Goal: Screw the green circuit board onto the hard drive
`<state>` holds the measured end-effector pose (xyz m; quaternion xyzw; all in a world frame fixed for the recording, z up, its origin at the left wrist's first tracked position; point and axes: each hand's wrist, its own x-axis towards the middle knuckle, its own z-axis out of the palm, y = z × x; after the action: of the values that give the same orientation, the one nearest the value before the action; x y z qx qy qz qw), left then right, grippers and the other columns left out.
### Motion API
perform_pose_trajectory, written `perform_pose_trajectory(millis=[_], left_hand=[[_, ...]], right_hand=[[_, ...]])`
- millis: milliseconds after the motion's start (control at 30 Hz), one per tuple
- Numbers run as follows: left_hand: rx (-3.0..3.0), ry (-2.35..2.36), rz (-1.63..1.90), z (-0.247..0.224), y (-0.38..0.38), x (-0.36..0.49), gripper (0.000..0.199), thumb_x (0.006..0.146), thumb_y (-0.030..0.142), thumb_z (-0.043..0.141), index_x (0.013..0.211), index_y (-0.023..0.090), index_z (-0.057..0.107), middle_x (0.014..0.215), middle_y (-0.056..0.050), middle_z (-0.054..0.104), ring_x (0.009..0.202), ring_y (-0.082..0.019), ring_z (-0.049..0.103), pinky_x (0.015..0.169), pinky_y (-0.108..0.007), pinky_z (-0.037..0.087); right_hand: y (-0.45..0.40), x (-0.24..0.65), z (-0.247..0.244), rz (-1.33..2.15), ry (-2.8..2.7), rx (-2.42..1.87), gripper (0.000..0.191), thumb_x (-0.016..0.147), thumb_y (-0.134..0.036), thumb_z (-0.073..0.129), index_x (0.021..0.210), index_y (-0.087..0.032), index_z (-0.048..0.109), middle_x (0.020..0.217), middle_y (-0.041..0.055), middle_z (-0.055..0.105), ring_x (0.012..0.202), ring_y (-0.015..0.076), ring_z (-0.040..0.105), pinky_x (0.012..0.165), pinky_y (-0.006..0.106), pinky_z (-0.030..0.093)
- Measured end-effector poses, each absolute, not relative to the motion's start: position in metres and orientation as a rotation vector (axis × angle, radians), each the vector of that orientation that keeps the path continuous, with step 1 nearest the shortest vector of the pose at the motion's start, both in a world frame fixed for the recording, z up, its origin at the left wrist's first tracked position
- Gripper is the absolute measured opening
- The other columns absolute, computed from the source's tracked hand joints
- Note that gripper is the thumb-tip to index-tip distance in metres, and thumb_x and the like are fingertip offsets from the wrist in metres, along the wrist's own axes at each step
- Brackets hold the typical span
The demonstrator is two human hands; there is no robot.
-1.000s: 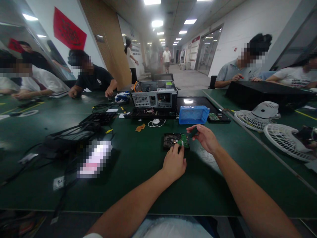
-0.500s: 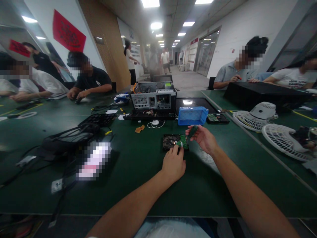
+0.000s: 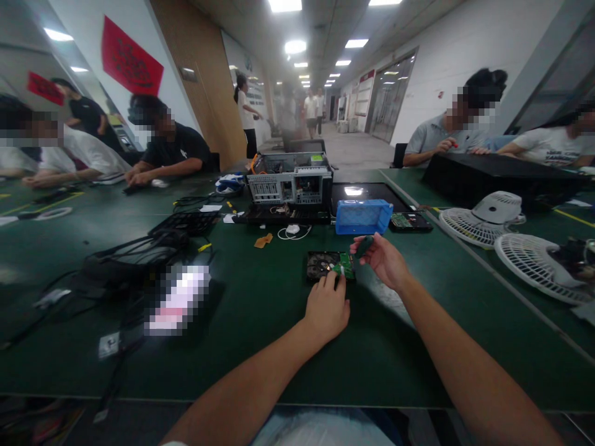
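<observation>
A hard drive [image 3: 320,263] lies on the green table in front of me, its dark metal underside and green circuit board facing up. My left hand [image 3: 328,303] presses its fingertips on the near edge of the drive and holds it in place. Just right of the drive, my right hand [image 3: 382,263] is closed around a dark green handle, which looks like that of a screwdriver [image 3: 365,246]. Its shaft and tip cannot be made out. A small pale piece shows on the board by my left fingertips.
Beyond the drive stand a blue plastic bin [image 3: 363,218] and an opened computer case [image 3: 290,183]. A second hard drive [image 3: 411,222] lies right of the bin. White fan parts [image 3: 539,266] sit at right; black cables and straps [image 3: 134,263] lie at left. Several people sit around the table.
Both hands stay almost where they were at the drive. The dark green handle has turned slightly in my right hand. The whole view has shifted a little.
</observation>
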<state>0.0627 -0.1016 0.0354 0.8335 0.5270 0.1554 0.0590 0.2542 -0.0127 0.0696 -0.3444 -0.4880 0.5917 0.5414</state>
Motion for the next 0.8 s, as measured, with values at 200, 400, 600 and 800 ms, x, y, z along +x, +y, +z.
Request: perform_pose_trajectory(millis=[200,400,600,800], left_hand=[[2.52,1.595,0.482,0.0381,-0.1025,0.0624,0.06,0.093,0.033,0.054,0.15,0.017,0.044,0.143,-0.015,0.047,0.124,-0.031,0.051,0.104,-0.043,0.046],[2.52,1.592,0.487,0.036,-0.1018,0.0624,0.061,0.093,0.033,0.055,0.15,0.018,0.043,0.143,-0.015,0.046,0.124,-0.031,0.051,0.104,-0.044,0.046],[2.522,1.588,0.48,0.0366,-0.1017,0.0615,0.061,0.093,0.034,0.055,0.151,0.017,0.043,0.142,-0.016,0.047,0.124,-0.032,0.051,0.104,-0.044,0.046],[2.528,1.6,0.485,0.0356,-0.1021,0.0623,0.062,0.093,0.033,0.056,0.151,0.017,0.043,0.142,-0.016,0.047,0.124,-0.032,0.051,0.104,-0.044,0.046]], right_hand=[[-0.0135,0.2541,0.0691,1.413,-1.145,-0.811,0.044,0.093,-0.06,0.058,0.103,-0.021,0.074,0.099,0.0112,0.077,0.092,0.0246,0.071,0.06,0.03,0.049],[-0.014,0.2539,0.0691,1.412,-1.15,-0.801,0.039,0.093,-0.055,0.059,0.101,-0.02,0.075,0.101,0.0113,0.076,0.092,0.0239,0.07,0.06,0.03,0.049],[-0.0148,0.2527,0.0696,1.41,-1.141,-0.786,0.035,0.092,-0.049,0.062,0.108,-0.021,0.075,0.102,0.011,0.075,0.091,0.023,0.069,0.06,0.029,0.049],[-0.0143,0.2549,0.0707,1.387,-1.162,-0.816,0.035,0.09,-0.047,0.064,0.111,-0.021,0.075,0.101,0.0103,0.075,0.09,0.0231,0.069,0.06,0.03,0.049]])
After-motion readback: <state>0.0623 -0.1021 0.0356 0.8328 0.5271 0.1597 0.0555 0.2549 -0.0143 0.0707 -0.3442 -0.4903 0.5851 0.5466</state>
